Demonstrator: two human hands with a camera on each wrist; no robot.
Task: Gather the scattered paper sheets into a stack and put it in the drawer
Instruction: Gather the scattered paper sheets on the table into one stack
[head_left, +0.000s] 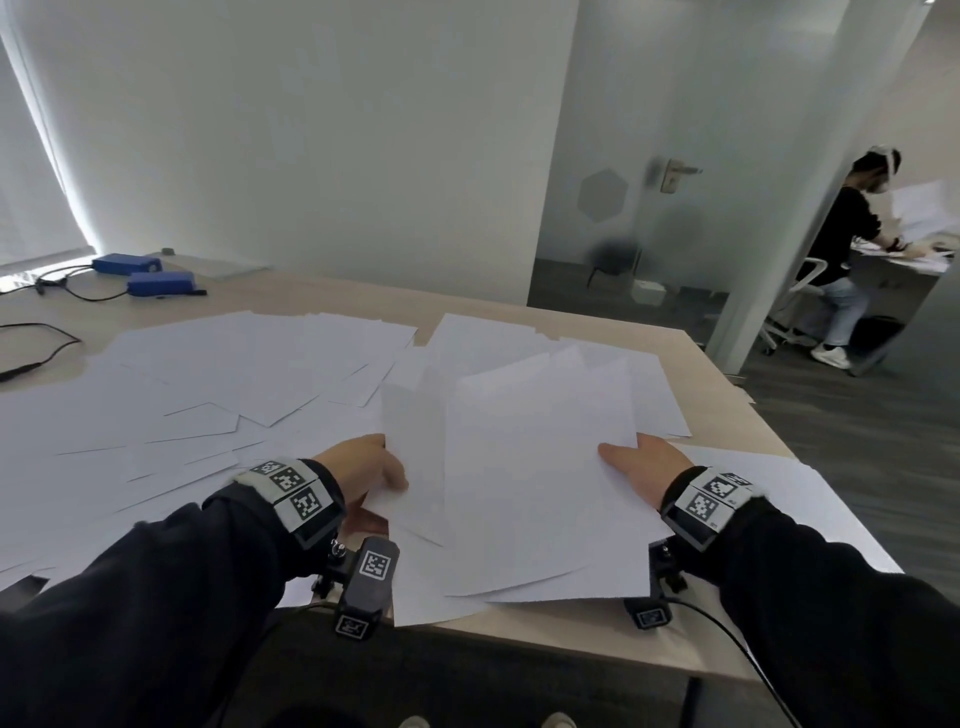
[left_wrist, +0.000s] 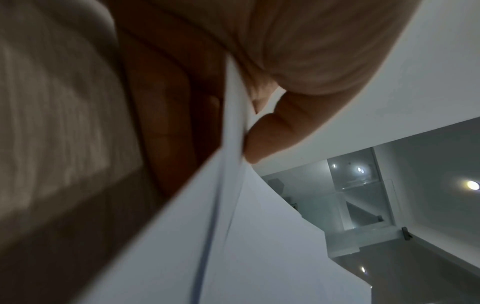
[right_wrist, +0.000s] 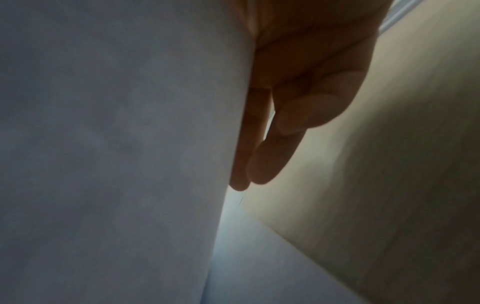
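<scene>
both hands hold a loose sheaf of sheets (head_left: 540, 467) above the table (head_left: 717, 395). the left hand (head_left: 363, 467) pinches its left edge, the right hand (head_left: 644, 465) clamps its right edge with straight fingers (right_wrist: 262, 160) beneath.

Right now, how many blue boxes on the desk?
2. One blue box sits at the desk's far left by the wall; the second lies just right of and nearer than it, cables attached. Paper could hide others.

The paper sheets (head_left: 249, 374) spread before me are plain white, and so is the bundle (head_left: 540, 467) I hold. My table (head_left: 717, 395) is pale beige woodgrain. My sleeves (head_left: 156, 597) are black; both wristbands (head_left: 291, 493) carry black-and-white square markers on grey. Two blue boxes (head_left: 140, 273) with black cables (head_left: 78, 291) sit far left. The floor (head_left: 857, 467) is dark grey.
</scene>
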